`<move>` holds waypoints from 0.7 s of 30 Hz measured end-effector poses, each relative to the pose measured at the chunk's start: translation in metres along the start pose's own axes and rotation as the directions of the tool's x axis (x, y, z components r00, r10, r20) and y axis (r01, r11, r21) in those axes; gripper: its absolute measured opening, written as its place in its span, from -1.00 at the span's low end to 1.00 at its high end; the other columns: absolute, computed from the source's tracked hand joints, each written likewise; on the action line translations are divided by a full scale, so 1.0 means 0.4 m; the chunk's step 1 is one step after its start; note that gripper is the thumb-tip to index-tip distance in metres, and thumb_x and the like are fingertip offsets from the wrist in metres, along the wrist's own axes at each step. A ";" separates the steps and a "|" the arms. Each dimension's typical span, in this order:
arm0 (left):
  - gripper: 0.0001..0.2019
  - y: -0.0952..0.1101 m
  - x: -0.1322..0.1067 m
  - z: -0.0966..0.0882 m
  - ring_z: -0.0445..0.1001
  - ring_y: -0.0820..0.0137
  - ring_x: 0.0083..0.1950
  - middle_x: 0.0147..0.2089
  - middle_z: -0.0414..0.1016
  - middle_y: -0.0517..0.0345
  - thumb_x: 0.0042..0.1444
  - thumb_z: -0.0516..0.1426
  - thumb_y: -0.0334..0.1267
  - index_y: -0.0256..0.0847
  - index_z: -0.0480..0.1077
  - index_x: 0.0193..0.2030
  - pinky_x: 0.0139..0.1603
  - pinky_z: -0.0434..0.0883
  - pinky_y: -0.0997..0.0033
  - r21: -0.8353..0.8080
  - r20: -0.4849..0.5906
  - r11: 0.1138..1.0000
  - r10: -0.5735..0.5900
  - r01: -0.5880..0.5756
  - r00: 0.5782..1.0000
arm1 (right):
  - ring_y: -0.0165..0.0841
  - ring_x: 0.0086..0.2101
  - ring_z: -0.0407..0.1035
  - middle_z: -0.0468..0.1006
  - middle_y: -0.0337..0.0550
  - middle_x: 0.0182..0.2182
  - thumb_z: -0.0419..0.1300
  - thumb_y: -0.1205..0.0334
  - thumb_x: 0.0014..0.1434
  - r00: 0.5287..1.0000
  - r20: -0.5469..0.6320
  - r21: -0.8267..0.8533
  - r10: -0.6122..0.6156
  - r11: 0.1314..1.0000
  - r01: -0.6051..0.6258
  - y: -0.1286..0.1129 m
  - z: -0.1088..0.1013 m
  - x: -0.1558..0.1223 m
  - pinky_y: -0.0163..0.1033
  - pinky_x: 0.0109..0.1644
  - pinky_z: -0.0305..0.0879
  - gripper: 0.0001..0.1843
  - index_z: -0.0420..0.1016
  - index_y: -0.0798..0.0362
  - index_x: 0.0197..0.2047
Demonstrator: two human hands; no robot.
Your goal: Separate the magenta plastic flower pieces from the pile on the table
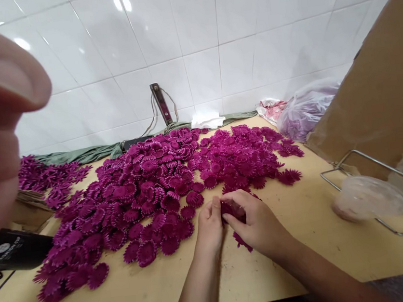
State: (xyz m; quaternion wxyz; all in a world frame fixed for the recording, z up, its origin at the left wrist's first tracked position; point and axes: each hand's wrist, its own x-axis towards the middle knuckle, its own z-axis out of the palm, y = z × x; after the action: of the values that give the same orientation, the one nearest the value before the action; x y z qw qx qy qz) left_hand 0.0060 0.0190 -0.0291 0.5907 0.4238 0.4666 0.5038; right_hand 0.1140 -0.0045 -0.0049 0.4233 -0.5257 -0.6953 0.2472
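My left hand and my right hand meet above the table's near middle. Between them is a dark magenta flower-shaped piece with a toothed edge, partly covered by the fingers. Both hands are closed around it, thumbs toward each other. Under the right hand, another magenta piece lies on the tabletop. A large heap of cupped magenta flower pieces spreads to the left. Beyond my hands lies a second, flatter-looking pile of magenta flower pieces.
Another person's finger looms close at upper left. A black cup lies by the left heap. At right stand a clear plastic tub, a wire frame and a cardboard sheet. A plastic bag sits behind.
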 end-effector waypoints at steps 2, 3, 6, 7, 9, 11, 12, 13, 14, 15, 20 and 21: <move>-0.53 0.002 -0.007 0.007 0.35 0.42 -0.43 -0.52 0.40 0.18 -0.16 0.16 0.17 -0.30 0.41 -0.47 -0.39 0.27 0.45 -0.019 0.035 1.000 0.008 -0.007 0.999 | -0.30 -0.35 0.41 0.51 -0.10 -0.35 0.03 0.42 0.07 0.991 -0.086 -0.179 -0.105 0.980 0.088 0.004 0.000 0.001 -0.19 -0.27 0.32 -0.78 0.44 0.04 -0.27; -0.56 0.005 -0.011 0.011 0.35 0.43 -0.43 -0.51 0.41 0.18 -0.18 0.20 0.13 -0.29 0.41 -0.45 -0.39 0.28 0.46 -0.031 0.057 1.000 0.007 -0.005 0.998 | -0.30 -0.39 0.41 0.51 -0.09 -0.39 0.00 0.41 0.09 0.984 -0.112 -0.253 -0.139 0.962 0.106 0.007 0.000 0.002 -0.21 -0.31 0.30 -0.79 0.45 0.05 -0.32; -0.62 0.019 -0.024 0.018 0.34 0.46 -0.45 -0.52 0.40 0.22 -0.25 0.28 0.01 -0.27 0.40 -0.42 -0.40 0.28 0.49 -0.046 0.094 0.999 -0.011 0.016 0.996 | -0.31 -0.50 0.38 0.50 -0.10 -0.50 -0.01 0.35 0.13 0.975 -0.134 -0.388 -0.177 0.915 0.113 0.018 -0.007 0.016 -0.24 -0.43 0.24 -0.80 0.41 0.07 -0.42; -0.65 0.024 -0.028 0.018 0.33 0.48 -0.47 -0.53 0.38 0.24 -0.25 0.28 -0.02 -0.26 0.39 -0.44 -0.40 0.28 0.49 -0.034 0.088 0.999 -0.011 0.014 0.996 | -0.32 -0.54 0.36 0.49 -0.12 -0.54 -0.01 0.33 0.14 0.975 -0.146 -0.393 -0.165 0.914 0.096 0.022 -0.015 0.028 -0.25 -0.47 0.23 -0.80 0.40 0.06 -0.43; -0.70 0.031 -0.038 0.014 0.31 0.48 -0.48 -0.55 0.37 0.25 -0.21 0.27 -0.05 -0.25 0.37 -0.48 -0.40 0.29 0.49 0.014 0.060 1.000 0.000 -0.001 0.998 | -0.36 -0.60 0.34 0.45 -0.15 -0.58 -0.04 0.29 0.18 0.972 -0.220 -0.322 -0.080 0.947 0.005 0.032 -0.040 0.061 -0.27 -0.53 0.21 -0.79 0.37 0.06 -0.42; -0.72 0.032 -0.047 0.009 0.33 0.46 -0.46 -0.53 0.39 0.22 -0.18 0.25 -0.07 -0.24 0.36 -0.50 -0.36 0.30 0.47 0.060 0.037 0.998 0.013 -0.015 0.999 | -0.34 -0.57 0.37 0.45 -0.13 -0.56 -0.07 0.29 0.20 0.942 -0.330 -0.186 0.057 0.975 -0.124 0.045 -0.074 0.106 -0.26 -0.52 0.27 -0.78 0.36 0.08 -0.37; -0.73 0.031 -0.050 0.007 0.35 0.45 -0.44 -0.51 0.40 0.21 -0.17 0.25 -0.07 -0.24 0.36 -0.50 -0.34 0.31 0.46 0.069 0.022 0.997 0.021 -0.022 1.000 | -0.31 -0.50 0.42 0.48 -0.10 -0.51 -0.05 0.29 0.19 0.917 -0.388 -0.144 0.094 0.976 -0.161 0.053 -0.090 0.128 -0.21 -0.44 0.33 -0.81 0.37 0.09 -0.33; -0.73 0.029 -0.051 0.006 0.36 0.43 -0.41 -0.49 0.42 0.19 -0.17 0.24 -0.07 -0.23 0.36 -0.49 -0.32 0.31 0.45 0.070 0.005 0.997 0.031 -0.032 0.999 | -0.25 -0.40 0.44 0.50 -0.04 -0.43 -0.01 0.31 0.15 0.906 -0.415 -0.160 0.076 0.975 -0.155 0.059 -0.105 0.146 -0.13 -0.34 0.37 -0.84 0.39 0.10 -0.28; -0.73 0.027 -0.052 0.005 0.37 0.43 -0.40 -0.49 0.42 0.19 -0.17 0.24 -0.06 -0.23 0.35 -0.50 -0.31 0.31 0.44 0.069 -0.011 0.997 0.039 -0.038 0.999 | -0.19 -0.26 0.43 0.51 0.02 -0.30 0.03 0.34 0.11 0.901 -0.433 -0.195 0.032 0.972 -0.128 0.063 -0.116 0.159 -0.05 -0.21 0.37 -0.81 0.40 0.11 -0.21; -0.73 0.026 -0.050 0.006 0.37 0.43 -0.40 -0.50 0.41 0.20 -0.17 0.24 -0.07 -0.23 0.35 -0.51 -0.31 0.31 0.44 0.070 -0.021 0.997 0.039 -0.038 0.999 | -0.14 -0.13 0.38 0.49 0.06 -0.18 0.06 0.36 0.06 0.901 -0.433 -0.242 -0.030 0.967 -0.085 0.063 -0.122 0.166 0.03 -0.09 0.32 -0.74 0.40 0.11 -0.14; -0.74 0.036 -0.031 0.018 0.26 0.49 -0.51 -0.60 0.27 0.30 -0.19 0.26 -0.11 -0.23 0.31 -0.57 -0.44 0.26 0.50 0.081 -0.030 0.996 -0.017 0.020 0.999 | -0.20 -0.12 0.38 0.53 -0.06 -0.19 0.09 0.30 0.07 0.986 -0.136 -0.177 -0.099 0.981 0.075 0.025 -0.089 0.103 -0.01 -0.03 0.30 -0.77 0.49 0.04 -0.20; -0.74 0.037 -0.027 0.021 0.25 0.50 -0.52 -0.61 0.26 0.30 -0.20 0.26 -0.12 -0.23 0.31 -0.56 -0.45 0.25 0.51 0.075 -0.035 0.997 -0.025 0.027 0.999 | -0.25 -0.21 0.42 0.55 -0.10 -0.27 0.10 0.29 0.07 0.997 -0.052 -0.113 -0.065 0.992 0.059 0.015 -0.077 0.083 -0.08 -0.10 0.34 -0.81 0.50 0.03 -0.25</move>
State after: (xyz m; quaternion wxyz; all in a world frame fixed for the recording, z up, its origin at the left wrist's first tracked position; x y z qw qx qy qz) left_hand 0.0105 0.0101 -0.0118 0.5725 0.4311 0.5009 0.4853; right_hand 0.1404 0.0255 0.0172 0.4198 -0.5333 -0.7120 0.1799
